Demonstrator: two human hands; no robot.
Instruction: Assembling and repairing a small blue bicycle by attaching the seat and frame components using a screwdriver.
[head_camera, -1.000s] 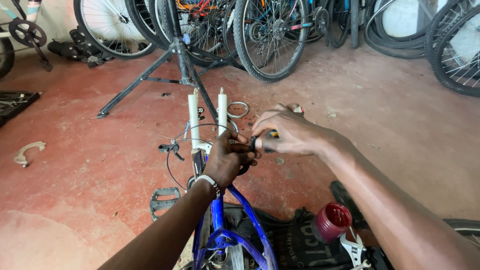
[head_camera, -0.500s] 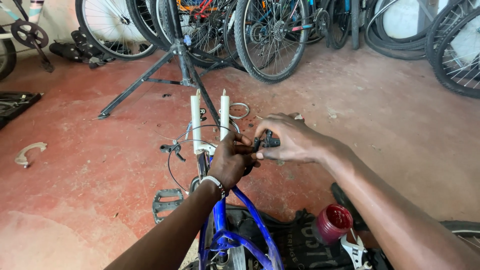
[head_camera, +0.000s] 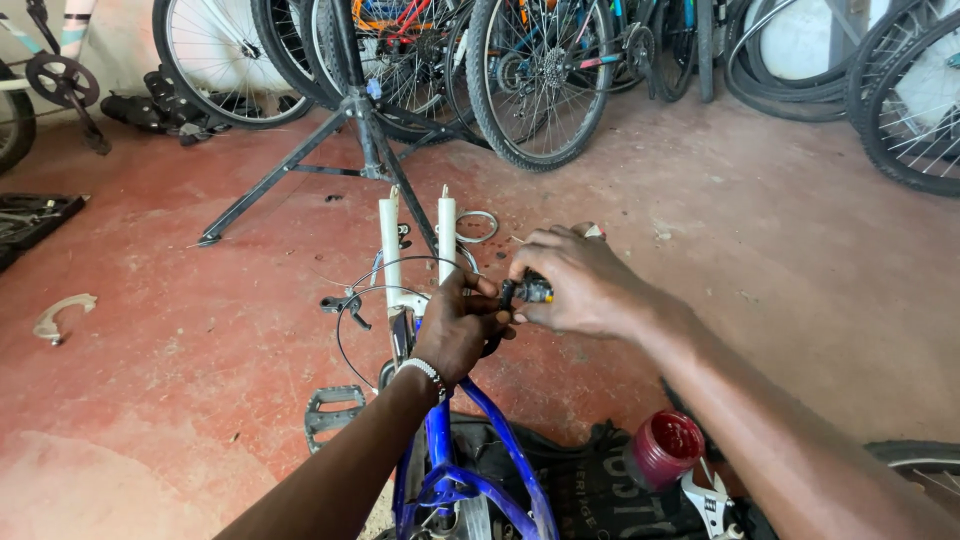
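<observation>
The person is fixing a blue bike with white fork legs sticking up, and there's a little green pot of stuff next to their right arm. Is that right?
Almost. The pot by the right arm is dark red, not green; the head view shows it near the bottom, beside a wrench. The rest holds: the bike frame is blue, its white fork legs point up, and the left hand and right hand work at a small part between them.

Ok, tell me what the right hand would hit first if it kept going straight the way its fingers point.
The right hand points leftward; past the small black part it pinches, it would likely meet the left hand, then the white fork legs. Depth is uncertain.
</observation>
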